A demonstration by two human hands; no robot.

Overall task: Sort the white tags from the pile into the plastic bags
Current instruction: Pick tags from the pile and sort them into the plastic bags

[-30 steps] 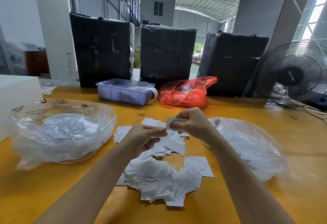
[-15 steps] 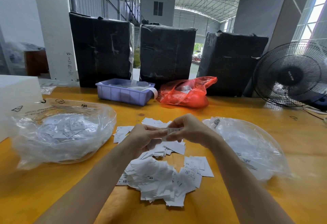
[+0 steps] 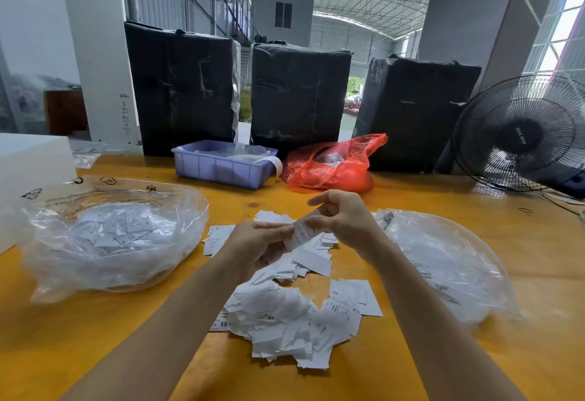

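A pile of white tags [image 3: 286, 321] lies on the yellow table [image 3: 522, 258] in front of me, some printed "XS". Both hands are raised over the pile's far part. My right hand [image 3: 345, 222] pinches the upper end of one white tag [image 3: 300, 233], its index finger lifted. My left hand [image 3: 256, 247] pinches the same tag's lower end and holds more tags in its curled fingers. A clear plastic bag [image 3: 110, 239] with several tags inside sits at the left. Another clear plastic bag [image 3: 443, 267] lies at the right, its contents hard to make out.
A blue plastic bin [image 3: 221, 168] and a red plastic bag [image 3: 332, 166] stand behind the pile. Three black wrapped boxes [image 3: 297, 97] line the table's far edge. A black fan [image 3: 522, 135] is at the right, a white box [image 3: 28, 163] at the left.
The right hand brought its tag down and left toward the left hand. Both hands now pinch that tag, which stands stretched between them.
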